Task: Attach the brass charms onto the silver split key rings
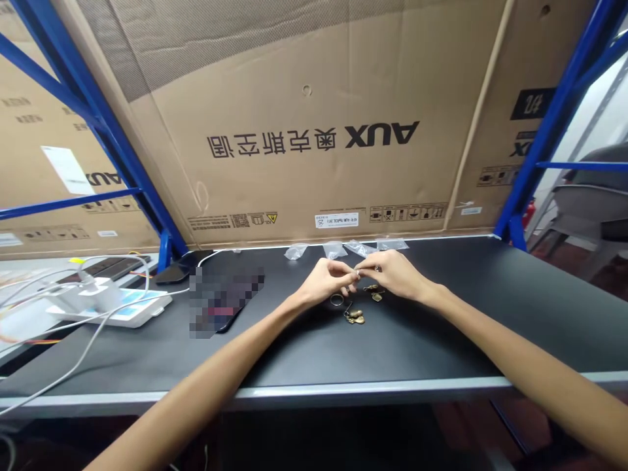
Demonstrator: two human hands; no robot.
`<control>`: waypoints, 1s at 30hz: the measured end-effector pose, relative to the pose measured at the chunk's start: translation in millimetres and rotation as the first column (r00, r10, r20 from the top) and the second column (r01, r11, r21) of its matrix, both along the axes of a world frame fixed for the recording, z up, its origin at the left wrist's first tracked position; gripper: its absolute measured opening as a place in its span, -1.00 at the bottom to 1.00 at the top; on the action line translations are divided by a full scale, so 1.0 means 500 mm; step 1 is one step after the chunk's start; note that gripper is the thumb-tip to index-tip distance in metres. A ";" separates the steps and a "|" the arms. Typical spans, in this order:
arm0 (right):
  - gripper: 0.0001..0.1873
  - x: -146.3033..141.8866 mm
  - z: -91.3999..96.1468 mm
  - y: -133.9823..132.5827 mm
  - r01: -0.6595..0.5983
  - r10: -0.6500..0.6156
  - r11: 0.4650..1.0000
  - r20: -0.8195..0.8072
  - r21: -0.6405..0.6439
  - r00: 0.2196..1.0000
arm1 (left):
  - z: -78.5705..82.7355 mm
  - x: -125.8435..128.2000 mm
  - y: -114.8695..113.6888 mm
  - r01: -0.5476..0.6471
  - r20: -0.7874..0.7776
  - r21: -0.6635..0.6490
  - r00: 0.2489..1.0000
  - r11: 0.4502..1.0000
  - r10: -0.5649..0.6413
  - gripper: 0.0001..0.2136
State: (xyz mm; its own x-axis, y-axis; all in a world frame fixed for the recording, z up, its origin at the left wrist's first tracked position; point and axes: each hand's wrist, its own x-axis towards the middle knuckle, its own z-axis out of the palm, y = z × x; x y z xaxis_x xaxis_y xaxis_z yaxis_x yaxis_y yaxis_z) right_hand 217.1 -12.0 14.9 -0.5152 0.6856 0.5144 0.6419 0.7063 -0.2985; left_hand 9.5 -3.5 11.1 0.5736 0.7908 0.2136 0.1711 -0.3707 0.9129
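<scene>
Over the black desk top, my left hand (pixel 328 280) and my right hand (pixel 393 272) meet with fingertips together. Both are closed in a pinch around something too small to make out. Just below my left fingers lies a silver split ring (pixel 337 299). Closer to me rests a cluster of bronze-coloured charms (pixel 356 317) with a small dark clasp or link. More bronze charms (pixel 375 296) lie beneath my right hand, partly shaded by it. A bit of metal shows by the right fingers.
Several small clear plastic bags (pixel 334 250) lie along the back, against a big cardboard box (pixel 294 176). On the left are a phone (pixel 230 307), a white power strip (pixel 127 307) and loose white cables. Blue rack posts (pixel 534 131) flank the desk (pixel 441 353).
</scene>
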 end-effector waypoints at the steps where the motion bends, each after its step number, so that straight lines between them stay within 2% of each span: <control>1: -0.79 0.001 0.000 0.000 -0.001 0.001 1.000 0.003 0.003 1.000 | 0.000 0.000 0.000 0.001 0.002 0.001 1.000 1.000 -0.001 -0.71; 16: -0.76 0.001 0.000 -0.002 -0.012 0.009 0.999 0.044 0.050 0.999 | 0.003 -0.001 -0.010 -0.004 -0.027 0.029 1.000 1.000 0.005 -0.71; 25: -0.75 0.001 0.005 -0.006 -0.001 0.001 1.000 0.059 -0.009 0.998 | 0.001 0.006 -0.011 -0.040 -0.036 0.049 0.998 0.998 0.042 -0.73; 30: -0.78 0.024 0.015 -0.004 0.003 0.005 0.998 0.144 -0.061 0.990 | -0.013 0.005 0.004 -0.118 -0.012 0.135 0.993 0.984 0.120 -0.76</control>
